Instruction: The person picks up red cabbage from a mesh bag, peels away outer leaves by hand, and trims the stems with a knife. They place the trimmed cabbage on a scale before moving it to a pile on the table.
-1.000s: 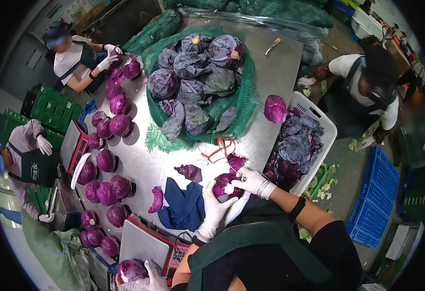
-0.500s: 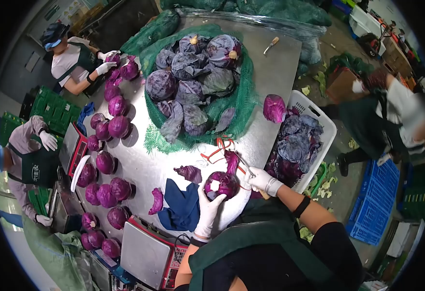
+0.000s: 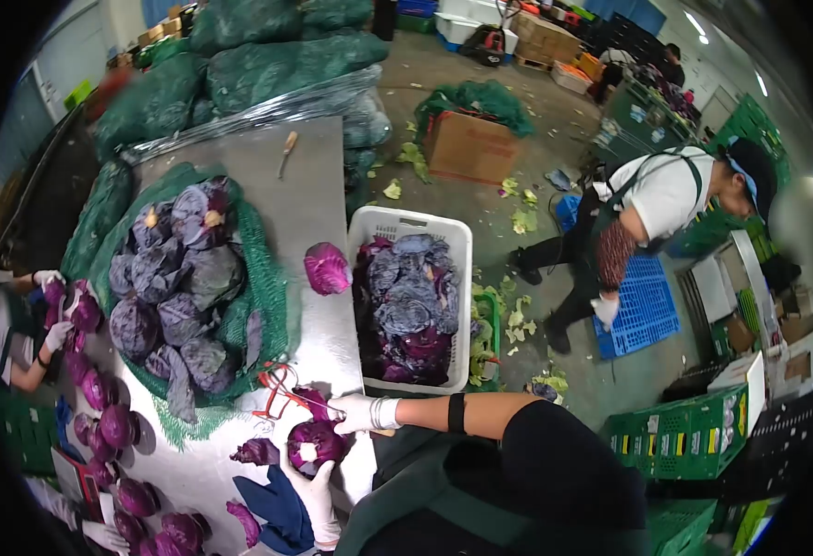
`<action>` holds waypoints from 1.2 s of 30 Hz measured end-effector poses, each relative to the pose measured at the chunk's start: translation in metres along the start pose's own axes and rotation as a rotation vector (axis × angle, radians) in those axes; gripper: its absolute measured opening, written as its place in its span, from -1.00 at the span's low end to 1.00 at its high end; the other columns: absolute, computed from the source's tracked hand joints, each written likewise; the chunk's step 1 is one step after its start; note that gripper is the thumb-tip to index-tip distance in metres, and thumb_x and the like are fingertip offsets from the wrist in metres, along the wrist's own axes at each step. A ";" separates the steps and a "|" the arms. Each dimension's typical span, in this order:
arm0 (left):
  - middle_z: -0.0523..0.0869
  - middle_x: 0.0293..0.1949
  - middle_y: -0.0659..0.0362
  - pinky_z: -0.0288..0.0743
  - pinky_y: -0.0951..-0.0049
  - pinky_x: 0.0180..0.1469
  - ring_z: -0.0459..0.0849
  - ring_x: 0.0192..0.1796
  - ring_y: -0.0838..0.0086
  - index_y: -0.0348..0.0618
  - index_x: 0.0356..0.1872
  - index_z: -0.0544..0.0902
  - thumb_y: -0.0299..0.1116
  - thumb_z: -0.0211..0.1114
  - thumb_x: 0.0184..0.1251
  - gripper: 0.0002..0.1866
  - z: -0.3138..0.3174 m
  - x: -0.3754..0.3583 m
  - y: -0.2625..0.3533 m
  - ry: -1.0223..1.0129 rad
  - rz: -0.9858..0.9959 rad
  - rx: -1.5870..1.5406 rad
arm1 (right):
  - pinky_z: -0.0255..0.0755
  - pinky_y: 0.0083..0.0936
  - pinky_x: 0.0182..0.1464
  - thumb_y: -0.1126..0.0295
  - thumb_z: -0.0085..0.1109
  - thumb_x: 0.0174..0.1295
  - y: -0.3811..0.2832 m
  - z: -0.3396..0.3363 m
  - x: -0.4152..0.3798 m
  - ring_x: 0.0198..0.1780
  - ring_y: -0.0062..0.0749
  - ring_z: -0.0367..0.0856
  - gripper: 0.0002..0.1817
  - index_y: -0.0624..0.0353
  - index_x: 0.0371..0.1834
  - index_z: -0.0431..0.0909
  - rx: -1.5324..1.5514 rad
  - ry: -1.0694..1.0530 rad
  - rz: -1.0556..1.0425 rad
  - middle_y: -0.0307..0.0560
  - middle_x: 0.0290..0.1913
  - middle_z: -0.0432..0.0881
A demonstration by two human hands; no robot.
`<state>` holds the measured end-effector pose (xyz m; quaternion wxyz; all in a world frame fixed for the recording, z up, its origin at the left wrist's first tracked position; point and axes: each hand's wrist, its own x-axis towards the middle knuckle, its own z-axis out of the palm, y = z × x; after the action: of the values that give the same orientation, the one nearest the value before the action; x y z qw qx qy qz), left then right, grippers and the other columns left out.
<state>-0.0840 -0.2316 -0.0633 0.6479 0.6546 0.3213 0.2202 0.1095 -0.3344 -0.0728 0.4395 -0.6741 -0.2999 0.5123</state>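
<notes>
In its white glove, my left hand [image 3: 312, 489] grips a trimmed red cabbage [image 3: 317, 445] from below and the side, its pale cut stem facing up. My right hand [image 3: 362, 413], also gloved, is closed round a knife whose handle shows below the palm; the thin blade points left over a loose purple leaf [image 3: 311, 401] at the cabbage's upper edge. Red cord [image 3: 279, 389] lies just above. Beside my left hand are a dark blue cloth [image 3: 275, 508] and a torn leaf [image 3: 255, 451].
Untrimmed cabbages fill a green net [image 3: 272, 278] on the metal table [image 3: 312, 199]. A white crate [image 3: 462, 306] of leaves stands right of it. Trimmed cabbages [image 3: 117, 426] line the left. Another knife [image 3: 287, 153] lies at the back. Co-workers stand left and right.
The view has swung to the right, so the table and crate appear farther left. The co-worker on the right now bends over a blue crate. Both my hands keep their hold.
</notes>
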 end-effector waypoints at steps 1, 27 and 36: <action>0.27 0.28 0.00 0.05 0.30 0.40 0.26 0.32 0.26 -0.26 0.36 0.16 -0.50 0.48 -0.12 -0.06 -0.002 -0.003 0.006 0.008 -0.005 0.054 | 0.36 -0.57 -0.60 0.40 0.28 0.09 0.004 -0.005 -0.002 -0.57 -0.57 0.42 -0.70 0.16 -0.19 0.37 0.057 0.028 0.052 -0.22 -0.36 0.46; 0.31 0.33 0.08 0.32 0.11 0.33 0.37 0.32 0.23 -0.04 0.40 0.16 0.08 0.17 0.30 -0.26 -0.019 0.002 0.036 -0.013 -0.163 -0.812 | 0.33 -0.74 -0.39 0.36 0.42 0.02 -0.141 -0.017 -0.020 -0.39 -0.74 0.38 -0.24 0.13 0.33 0.27 0.188 -0.143 -0.056 -0.28 -0.21 0.53; 0.36 0.24 -0.16 0.48 -0.12 0.08 0.37 0.28 -0.01 -0.15 0.33 0.22 0.06 -0.04 0.36 -0.35 -0.021 -0.002 -0.009 -0.487 -0.407 -1.894 | 0.43 -0.54 0.10 0.54 0.25 0.10 -0.165 -0.052 -0.032 0.10 -0.45 0.50 -0.44 0.31 0.20 0.30 0.285 -0.035 -0.317 -0.04 0.07 0.52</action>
<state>-0.1012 -0.2182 -0.0711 0.9762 -0.1722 -0.0225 0.1301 0.1571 -0.3053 0.0936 0.6001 -0.5408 -0.3343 0.4855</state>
